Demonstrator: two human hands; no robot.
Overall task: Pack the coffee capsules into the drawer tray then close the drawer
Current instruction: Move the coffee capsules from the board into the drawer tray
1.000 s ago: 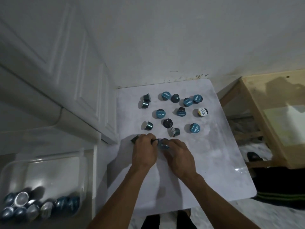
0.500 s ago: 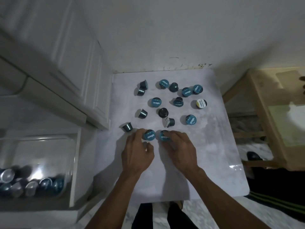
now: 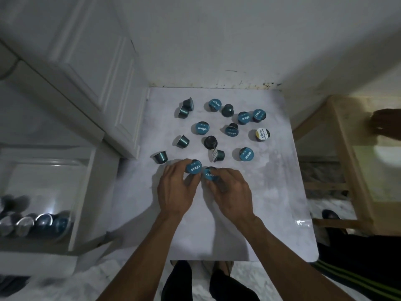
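Note:
Several teal coffee capsules lie scattered on a white marbled table (image 3: 271, 203). My left hand (image 3: 175, 190) grips a teal-lidded capsule (image 3: 193, 166) at the near edge of the scatter. My right hand (image 3: 230, 192) grips another teal-lidded capsule (image 3: 210, 174) right beside it. One capsule with a yellow-and-white lid (image 3: 262, 134) sits at the right of the group. A capsule on its side (image 3: 161, 157) lies just left of my left hand. At lower left the open white drawer (image 3: 84, 192) holds a clear tray (image 3: 54, 170) with several capsules (image 3: 32, 222) in it.
White cabinet doors (image 3: 104, 68) rise left of the table, directly above the drawer. A wooden stand (image 3: 347, 161) is on the right beyond the table edge. My legs show under the table's near edge, on a pale floor.
My hands drew slightly apart and each now shows a teal-lidded capsule lifted in its fingers. The view tilted, bringing the drawer and table closer.

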